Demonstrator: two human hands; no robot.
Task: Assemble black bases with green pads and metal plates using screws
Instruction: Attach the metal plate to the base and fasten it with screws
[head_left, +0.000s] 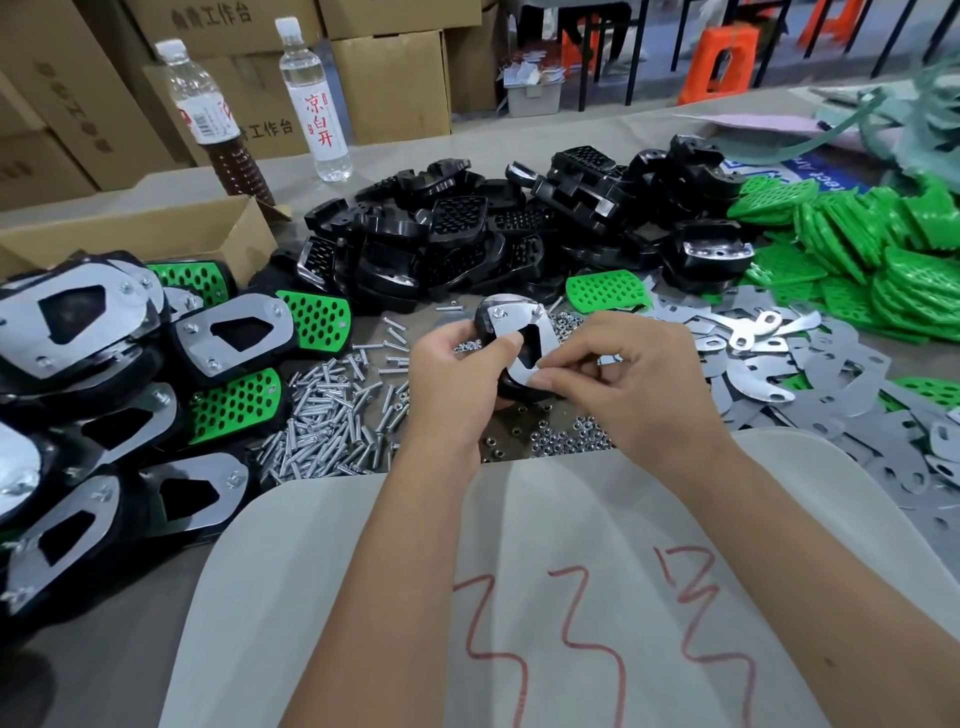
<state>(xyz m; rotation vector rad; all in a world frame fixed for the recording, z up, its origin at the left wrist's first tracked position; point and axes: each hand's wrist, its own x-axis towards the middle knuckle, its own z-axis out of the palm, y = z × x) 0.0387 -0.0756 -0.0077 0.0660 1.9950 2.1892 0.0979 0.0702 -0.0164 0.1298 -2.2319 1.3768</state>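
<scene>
Two bottles (208, 111), two hands (457, 379).

I read this as a small factory assembly bench; bulk piles of black bases (467, 228), green pads (857, 244), metal plates (810, 374) and loose screws (332, 415) on the table (415, 156); finished units (104, 374) stacked left; stacked cardboard cartons (389, 83) behind; orange plastic stools (722, 62) on the floor.

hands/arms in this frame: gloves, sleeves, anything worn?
Nothing worn on either. The left hand and right hand are bare, no gloves, and no rings or watch show. Both forearms are bare right down to the frame's bottom edge, so no sleeve shows. Fingers have short plain nails. The cloth below them is off-white with red scribbled marks.
</scene>
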